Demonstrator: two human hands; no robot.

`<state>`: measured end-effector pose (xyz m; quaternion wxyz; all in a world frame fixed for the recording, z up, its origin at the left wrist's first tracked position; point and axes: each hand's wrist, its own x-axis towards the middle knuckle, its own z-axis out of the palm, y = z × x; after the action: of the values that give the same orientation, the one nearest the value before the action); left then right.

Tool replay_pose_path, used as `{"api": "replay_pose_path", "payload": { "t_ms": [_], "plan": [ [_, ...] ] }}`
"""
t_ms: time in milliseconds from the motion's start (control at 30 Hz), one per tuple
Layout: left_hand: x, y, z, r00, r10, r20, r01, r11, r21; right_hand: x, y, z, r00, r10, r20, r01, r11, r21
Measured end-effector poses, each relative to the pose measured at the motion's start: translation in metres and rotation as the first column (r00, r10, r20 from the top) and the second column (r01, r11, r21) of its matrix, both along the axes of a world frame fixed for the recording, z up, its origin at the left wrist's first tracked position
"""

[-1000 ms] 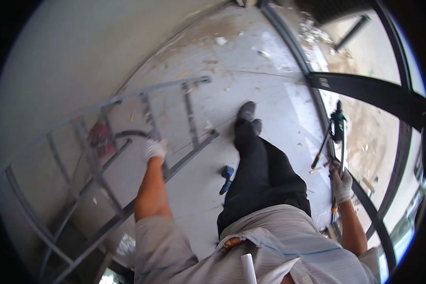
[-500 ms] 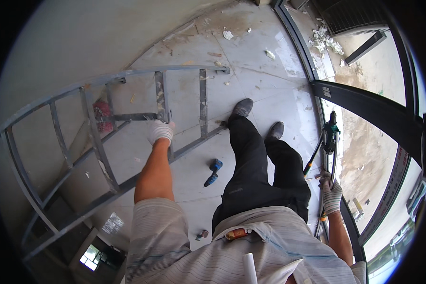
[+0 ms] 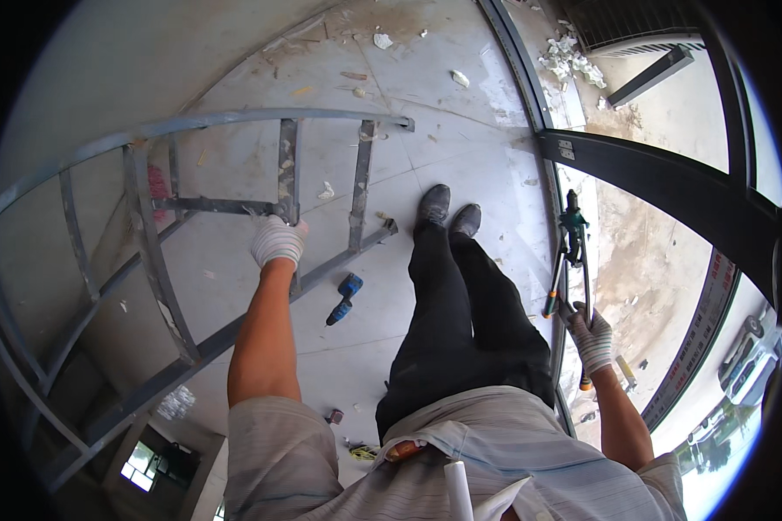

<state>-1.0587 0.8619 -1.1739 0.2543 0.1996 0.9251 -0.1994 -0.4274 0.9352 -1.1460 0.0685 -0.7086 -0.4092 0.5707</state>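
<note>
My left hand (image 3: pixel 278 241), in a striped work glove, is closed around a grey bar of the metal stepladder (image 3: pixel 361 187). The ladder leans across the left side, its legs spread. My right hand (image 3: pixel 591 337), in a matching glove, grips a long-handled tool (image 3: pixel 573 227) with a dark green head and two handles, one ending in orange. The tool stands roughly upright beside the dark door frame, head away from me. A blue cordless drill (image 3: pixel 346 297) lies on the floor between the ladder and my legs.
The dark metal door frame (image 3: pixel 634 165) runs along the right, with dirty ground beyond. White scraps (image 3: pixel 573 65) lie piled outside, and a car (image 3: pixel 743 363) shows at far right. A red bundle (image 3: pixel 158 193) sits behind the ladder. Plaster bits litter the tiled floor.
My feet have come closer together and the view has shifted. The ladder and the long-handled tool both stay in my hands; the tool appears farther left in view.
</note>
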Motion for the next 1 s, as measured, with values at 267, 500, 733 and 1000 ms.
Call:
{"api": "replay_pose_path", "payload": {
  "t_ms": [267,500,733,1000],
  "plan": [
    [0.049,0.016,-0.002,0.996,0.045,0.077,-0.044,0.999,-0.014,-0.019,-0.016,0.004,1.000,0.020,-0.009,-0.020,1.000,-0.007],
    [0.072,0.024,0.004,0.995,0.062,0.073,-0.061,0.998,-0.025,-0.020,-0.019,0.017,0.992,0.127,0.002,-0.126,0.990,-0.059],
    [0.099,0.021,-0.005,0.999,0.017,0.041,-0.017,1.000,0.002,0.016,-0.026,0.013,0.984,0.178,0.032,-0.178,0.984,0.003],
    [0.156,0.027,0.002,0.997,-0.001,0.078,-0.002,0.999,0.037,0.064,-0.043,0.016,0.993,0.109,0.038,-0.108,0.994,-0.028]
  ]
}}
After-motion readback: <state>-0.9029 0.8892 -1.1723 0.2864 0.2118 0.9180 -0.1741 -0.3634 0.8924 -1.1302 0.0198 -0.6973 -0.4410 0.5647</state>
